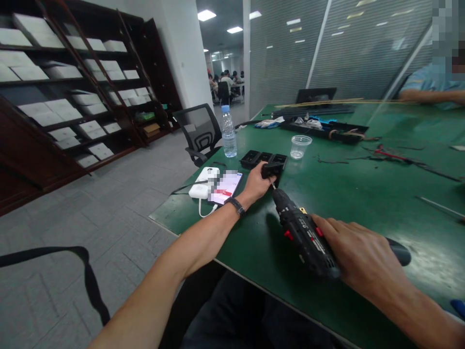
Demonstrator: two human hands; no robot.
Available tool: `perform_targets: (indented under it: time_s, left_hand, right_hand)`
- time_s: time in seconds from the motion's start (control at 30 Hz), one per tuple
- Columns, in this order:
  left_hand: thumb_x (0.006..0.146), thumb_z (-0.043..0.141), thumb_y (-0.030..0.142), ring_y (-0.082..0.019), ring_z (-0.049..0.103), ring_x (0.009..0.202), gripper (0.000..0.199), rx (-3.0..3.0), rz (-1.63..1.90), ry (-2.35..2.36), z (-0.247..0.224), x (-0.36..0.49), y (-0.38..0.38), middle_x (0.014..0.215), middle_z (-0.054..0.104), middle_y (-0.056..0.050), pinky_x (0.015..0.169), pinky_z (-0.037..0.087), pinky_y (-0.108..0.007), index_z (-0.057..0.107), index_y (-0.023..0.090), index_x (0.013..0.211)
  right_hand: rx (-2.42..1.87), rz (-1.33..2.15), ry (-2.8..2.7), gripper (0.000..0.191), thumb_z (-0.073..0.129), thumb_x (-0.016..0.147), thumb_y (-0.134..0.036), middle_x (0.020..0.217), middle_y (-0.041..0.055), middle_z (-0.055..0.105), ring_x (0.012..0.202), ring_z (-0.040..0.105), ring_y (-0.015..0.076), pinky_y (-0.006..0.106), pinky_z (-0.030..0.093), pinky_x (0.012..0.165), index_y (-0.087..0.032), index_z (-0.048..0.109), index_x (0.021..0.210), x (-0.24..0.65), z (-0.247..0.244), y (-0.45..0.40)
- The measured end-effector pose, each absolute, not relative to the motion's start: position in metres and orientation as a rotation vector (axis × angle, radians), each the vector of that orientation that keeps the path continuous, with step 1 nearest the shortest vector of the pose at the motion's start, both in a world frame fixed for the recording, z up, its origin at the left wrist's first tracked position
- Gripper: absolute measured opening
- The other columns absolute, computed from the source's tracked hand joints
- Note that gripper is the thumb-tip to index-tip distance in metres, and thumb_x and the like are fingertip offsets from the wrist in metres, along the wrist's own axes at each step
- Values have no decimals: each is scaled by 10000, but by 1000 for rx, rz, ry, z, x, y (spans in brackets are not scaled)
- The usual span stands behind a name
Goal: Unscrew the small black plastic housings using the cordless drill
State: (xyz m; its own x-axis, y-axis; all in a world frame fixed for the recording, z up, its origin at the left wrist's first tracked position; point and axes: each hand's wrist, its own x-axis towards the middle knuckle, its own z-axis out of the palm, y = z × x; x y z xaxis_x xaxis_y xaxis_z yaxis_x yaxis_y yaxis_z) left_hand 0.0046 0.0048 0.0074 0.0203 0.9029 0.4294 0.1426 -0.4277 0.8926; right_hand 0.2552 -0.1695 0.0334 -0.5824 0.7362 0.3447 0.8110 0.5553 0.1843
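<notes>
My right hand [363, 252] is closed around the grip of a black cordless drill [305, 232] with red switches. The drill points away from me and to the left, its bit reaching my left fingers. My left hand [258, 182], with a dark watch on the wrist, is closed on a small black plastic part [272, 168]. Whether the bit touches that part I cannot tell. Just behind the left hand sits a black tray with several compartments [250, 159], partly hidden by the hand and the part.
Left of my forearm lie a white power bank [204, 183] and a phone [228, 186]. A water bottle [228, 132] and a clear plastic cup [301, 146] stand farther back. A black bin [348, 130], cables [395, 154] and a screwdriver [441, 207] are rightward. A person [428, 87] sits opposite.
</notes>
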Motion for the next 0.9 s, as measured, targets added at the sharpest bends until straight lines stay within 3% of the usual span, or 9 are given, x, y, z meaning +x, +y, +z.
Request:
perform_targets:
  time_s: [0.3, 0.53, 0.9]
  left_hand:
    - [765, 792, 156, -196, 672, 980, 284, 1654, 1439, 1071, 6, 1, 5, 1003, 736, -14, 960, 520, -327, 680, 186, 1024]
    - [761, 838, 207, -223, 711, 1100, 338, 1648, 1426, 1066, 2, -3, 13, 1142, 795, -49, 1037, 545, -370, 693, 197, 1067]
    - [762, 839, 256, -205, 718, 1090, 401, 1638, 1394, 1095, 3, -4, 12, 1193, 798, -71, 1043, 560, -392, 700, 195, 1133]
  right_hand:
    - [-1253, -545, -2552, 569, 669, 755, -67, 858, 40, 728, 702, 704, 268, 398, 494, 660, -137, 602, 1316, 247, 35, -170]
    - [-1364, -450, -2542, 490, 592, 815, -76, 911, 94, 771, 726, 712, 285, 393, 413, 653, -126, 637, 1301, 239, 44, -171]
    - [-1252, -430, -2483, 424, 633, 817, -102, 881, 102, 766, 746, 739, 312, 412, 435, 677, -103, 679, 1239, 238, 35, -168]
